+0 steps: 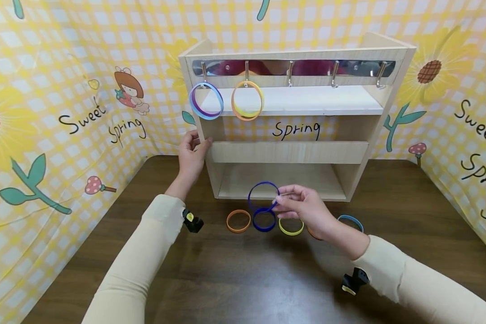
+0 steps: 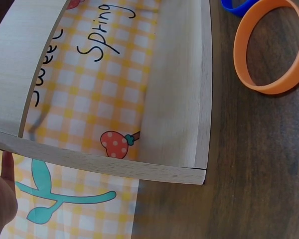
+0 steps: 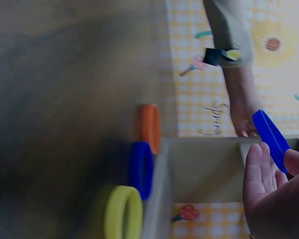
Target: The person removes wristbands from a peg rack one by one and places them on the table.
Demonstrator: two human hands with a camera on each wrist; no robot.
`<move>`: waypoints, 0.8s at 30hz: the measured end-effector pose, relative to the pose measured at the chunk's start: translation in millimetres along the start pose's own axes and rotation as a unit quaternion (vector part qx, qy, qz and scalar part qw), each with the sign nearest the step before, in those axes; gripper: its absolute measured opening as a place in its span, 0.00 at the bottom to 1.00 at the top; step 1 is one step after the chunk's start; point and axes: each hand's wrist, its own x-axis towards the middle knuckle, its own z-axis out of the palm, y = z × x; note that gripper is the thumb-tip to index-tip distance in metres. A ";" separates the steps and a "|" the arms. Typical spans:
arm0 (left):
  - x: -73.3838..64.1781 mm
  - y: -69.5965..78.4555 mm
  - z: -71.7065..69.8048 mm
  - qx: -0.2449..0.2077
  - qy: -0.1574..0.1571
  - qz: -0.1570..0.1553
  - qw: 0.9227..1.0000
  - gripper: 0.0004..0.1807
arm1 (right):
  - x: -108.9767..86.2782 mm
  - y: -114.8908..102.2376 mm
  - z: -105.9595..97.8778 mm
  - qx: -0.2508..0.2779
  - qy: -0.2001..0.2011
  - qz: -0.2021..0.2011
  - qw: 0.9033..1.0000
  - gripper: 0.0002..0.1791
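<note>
A dark blue silicone wristband [image 1: 263,183] is pinched between the thumb and fingers of my right hand [image 1: 305,207], raised in front of the shelf. The right wrist view shows this blue band [image 3: 270,139] tilted at the fingertips. My left hand [image 1: 192,155] grips the left side panel of a wooden hook shelf [image 1: 287,152], thumb in front and fingers around the edge. On the leftmost hook hang a light blue band [image 1: 192,102] and a purple band inside it. An orange band [image 1: 245,119] and a yellow band [image 1: 261,96] share the second hook.
Before the shelf, a row of bands lies on the brown table [image 1: 227,279]: orange [image 1: 238,231], dark blue [image 1: 264,230], yellow [image 1: 290,233], another orange mostly behind my right hand, and light blue [image 1: 351,218]. Three bare hooks [image 1: 290,74] continue rightward along the metal strip.
</note>
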 end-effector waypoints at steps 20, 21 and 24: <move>-1.2 2.2 0.2 -0.008 -0.006 0.007 1.000 0.19 | -7.9 51.5 15.7 -0.003 -0.071 0.074 0.995 0.18; -1.3 2.3 0.1 -0.008 -0.007 0.008 1.000 0.19 | -7.8 53.2 16.3 -0.003 -0.073 0.077 0.994 0.19; -1.7 2.0 -0.6 -0.006 -0.009 0.008 1.000 0.19 | -8.0 58.6 17.9 -0.008 -0.081 0.084 0.993 0.22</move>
